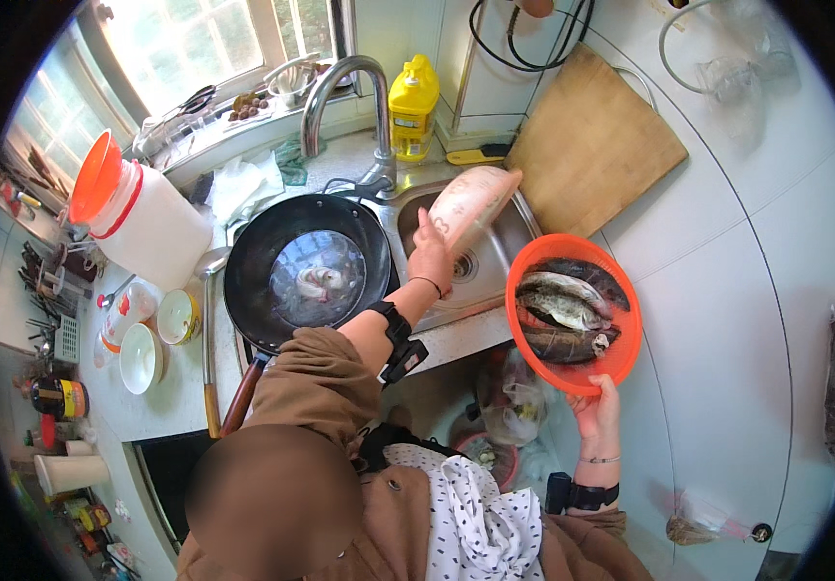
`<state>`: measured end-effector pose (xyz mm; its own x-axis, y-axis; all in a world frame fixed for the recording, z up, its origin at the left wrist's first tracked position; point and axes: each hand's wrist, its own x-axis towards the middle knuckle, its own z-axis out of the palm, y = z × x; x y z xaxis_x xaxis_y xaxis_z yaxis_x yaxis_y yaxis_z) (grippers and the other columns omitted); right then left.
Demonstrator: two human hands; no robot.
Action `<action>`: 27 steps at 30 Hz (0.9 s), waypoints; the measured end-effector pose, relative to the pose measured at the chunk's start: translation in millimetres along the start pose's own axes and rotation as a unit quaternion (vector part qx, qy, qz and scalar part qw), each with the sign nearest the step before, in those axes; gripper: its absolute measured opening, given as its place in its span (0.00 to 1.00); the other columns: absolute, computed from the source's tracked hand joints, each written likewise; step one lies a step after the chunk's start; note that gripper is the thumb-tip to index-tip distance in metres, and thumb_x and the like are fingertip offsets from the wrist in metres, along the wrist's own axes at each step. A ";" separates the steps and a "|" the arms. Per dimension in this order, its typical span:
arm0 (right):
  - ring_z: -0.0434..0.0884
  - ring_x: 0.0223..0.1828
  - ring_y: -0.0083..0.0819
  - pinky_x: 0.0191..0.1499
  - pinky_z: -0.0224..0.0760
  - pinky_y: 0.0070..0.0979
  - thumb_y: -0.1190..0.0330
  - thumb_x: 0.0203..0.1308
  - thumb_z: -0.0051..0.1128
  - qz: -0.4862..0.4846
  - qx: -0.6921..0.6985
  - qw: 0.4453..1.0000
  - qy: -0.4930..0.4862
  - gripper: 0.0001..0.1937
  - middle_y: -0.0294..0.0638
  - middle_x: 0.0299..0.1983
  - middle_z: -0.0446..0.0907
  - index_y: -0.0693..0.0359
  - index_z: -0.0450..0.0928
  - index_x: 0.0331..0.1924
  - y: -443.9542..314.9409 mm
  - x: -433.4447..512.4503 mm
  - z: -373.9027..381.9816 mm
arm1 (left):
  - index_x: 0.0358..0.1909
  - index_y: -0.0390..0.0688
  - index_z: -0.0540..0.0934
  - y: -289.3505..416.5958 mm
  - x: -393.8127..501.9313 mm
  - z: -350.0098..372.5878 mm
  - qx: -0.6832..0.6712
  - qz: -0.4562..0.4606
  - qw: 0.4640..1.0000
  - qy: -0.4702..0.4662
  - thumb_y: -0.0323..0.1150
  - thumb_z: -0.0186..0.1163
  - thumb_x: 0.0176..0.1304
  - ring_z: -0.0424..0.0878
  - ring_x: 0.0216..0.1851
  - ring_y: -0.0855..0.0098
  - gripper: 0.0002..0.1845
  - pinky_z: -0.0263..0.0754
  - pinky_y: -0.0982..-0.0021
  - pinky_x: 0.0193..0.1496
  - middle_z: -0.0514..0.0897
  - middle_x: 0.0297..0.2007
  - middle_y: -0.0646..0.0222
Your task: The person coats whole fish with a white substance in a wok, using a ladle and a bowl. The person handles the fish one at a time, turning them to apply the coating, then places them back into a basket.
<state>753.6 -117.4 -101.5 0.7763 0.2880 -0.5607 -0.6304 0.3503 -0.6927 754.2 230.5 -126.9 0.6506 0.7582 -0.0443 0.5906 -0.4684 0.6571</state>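
My left hand [432, 258] grips the rim of a pinkish patterned bowl or basin [472, 203], tilted on its side over the steel sink [490, 279]. With my right hand [595, 407] I hold the lower rim of an orange plastic colander [632, 330], to the right of the sink. Several whole fish [566, 298] lie in the colander. Left of the sink stands a black wok [243, 276] with a wooden handle. It holds water and a pale piece, perhaps fish, whose kind I cannot tell. The chrome faucet [385, 131] rises behind the sink.
A wooden cutting board [595, 138] leans on the wall behind the colander. A yellow jug [412, 109] stands behind the sink. Left of the wok are a long-handled ladle [209, 327], two bowls [143, 356] and a large white plastic container [156, 225]. Bags hang below the counter edge.
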 end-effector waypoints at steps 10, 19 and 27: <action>0.82 0.36 0.35 0.34 0.79 0.30 0.69 0.52 0.50 -0.088 -0.022 0.991 -0.103 0.16 0.42 0.41 0.79 0.63 0.71 0.46 -9.5 -57.5 41.1 | 0.50 0.42 0.72 -2.8 -108.0 -82.4 -0.520 -0.155 0.782 -0.308 0.25 0.51 0.60 0.83 0.28 0.64 0.15 0.82 0.66 0.28 0.81 0.35 0.61; 0.80 0.45 0.36 0.44 0.79 0.34 0.73 0.53 0.50 -0.035 -0.119 0.964 -0.234 0.19 0.43 0.45 0.78 0.65 0.69 0.51 -8.7 -98.3 128.5 | 0.51 0.48 0.73 -38.7 -191.0 -231.2 -0.498 -0.066 0.796 -0.336 0.40 0.59 0.62 0.83 0.33 0.75 0.18 0.79 0.74 0.35 0.83 0.38 0.69; 0.79 0.45 0.36 0.47 0.77 0.35 0.74 0.54 0.49 0.078 -0.180 0.914 -0.355 0.18 0.42 0.45 0.77 0.66 0.68 0.51 46.6 -76.3 256.0 | 0.56 0.46 0.69 -123.3 -204.3 -301.7 -0.543 -0.077 0.813 -0.194 0.35 0.54 0.62 0.82 0.37 0.74 0.20 0.79 0.71 0.38 0.82 0.41 0.67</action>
<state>664.2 105.1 25.1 0.3987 0.8603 -0.3178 -0.5912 -0.0238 -0.8062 404.4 270.2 28.2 0.8345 0.4712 -0.2856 0.0468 0.4558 0.8889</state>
